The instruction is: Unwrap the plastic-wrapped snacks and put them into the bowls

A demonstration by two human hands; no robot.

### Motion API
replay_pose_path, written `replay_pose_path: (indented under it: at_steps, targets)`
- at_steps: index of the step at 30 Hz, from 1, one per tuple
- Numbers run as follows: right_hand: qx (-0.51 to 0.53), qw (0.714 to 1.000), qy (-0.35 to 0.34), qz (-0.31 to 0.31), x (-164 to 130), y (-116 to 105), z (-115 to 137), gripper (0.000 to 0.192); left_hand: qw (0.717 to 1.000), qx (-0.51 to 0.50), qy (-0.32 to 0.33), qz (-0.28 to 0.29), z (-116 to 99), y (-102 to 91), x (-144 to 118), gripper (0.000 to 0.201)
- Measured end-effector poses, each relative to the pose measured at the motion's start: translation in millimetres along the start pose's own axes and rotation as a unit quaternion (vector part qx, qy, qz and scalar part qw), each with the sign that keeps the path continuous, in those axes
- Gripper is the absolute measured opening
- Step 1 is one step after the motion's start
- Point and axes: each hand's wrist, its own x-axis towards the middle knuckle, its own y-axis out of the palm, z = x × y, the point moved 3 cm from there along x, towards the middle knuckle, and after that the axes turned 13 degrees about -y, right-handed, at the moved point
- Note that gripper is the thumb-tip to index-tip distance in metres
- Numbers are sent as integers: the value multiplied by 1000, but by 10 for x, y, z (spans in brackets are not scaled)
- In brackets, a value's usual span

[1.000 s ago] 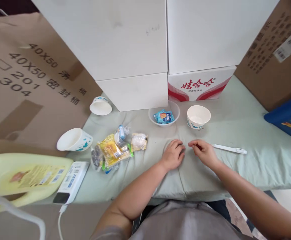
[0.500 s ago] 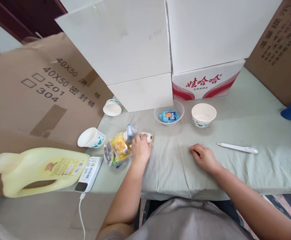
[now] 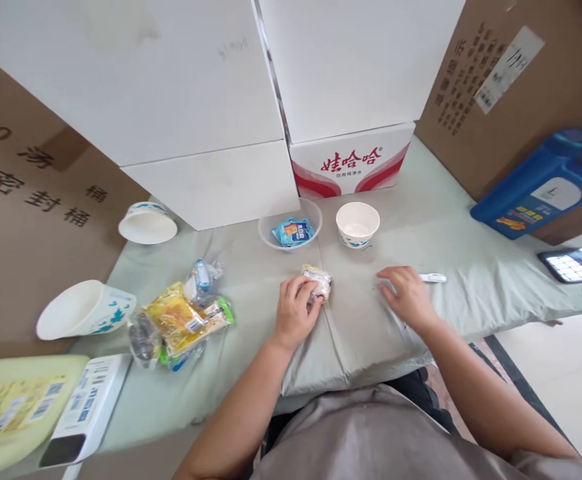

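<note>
My left hand is closed on a small snack packet in a clear, shiny wrapper. It rests on the cloth near the middle of the table. My right hand lies over a white utility knife. Its thumb and forefinger are apart, and only one end of the knife shows past the knuckles. Left of my hands is a pile of wrapped snacks, yellow, green and blue. Behind them, a clear plastic bowl holds blue packets, beside a white paper bowl.
Two more paper bowls, one tipped on its side and one farther back, are at left. A yellow jug lies by a power strip. White boxes wall the back. Right are a blue bottle and phone.
My left hand has brought the snack packet right, away from the pile. My right hand has moved onto the utility knife. The view has turned right, bringing the phone into sight.
</note>
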Motion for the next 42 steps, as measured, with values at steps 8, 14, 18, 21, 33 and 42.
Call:
replay_pose_path:
  at_steps: [8, 14, 18, 21, 33, 42]
  targets:
    - [-50, 996, 42, 66, 78, -58, -107, 20, 991, -119, -60, -24, 135, 53, -23, 67]
    - [39, 990, -87, 108, 528, 213, 770, 21, 988, -132, -81, -7, 196, 92, -47, 71]
    - [12, 982, -91, 165, 565, 184, 762, 20, 990, -116, -76, 26, 209, 70, -27, 53]
    - [-21, 984, -54, 168, 403, 21, 412, 21, 985, -145, -92, 22, 210, 30, 5, 25]
    - [62, 997, -49, -3, 376, 31, 428, 31, 724, -540, -428, -30, 372, 136, 11, 37]
    - [166, 975, -127, 72, 704, 454, 802, 17, 775, -482, -408, -29, 497, 12, 104, 38]
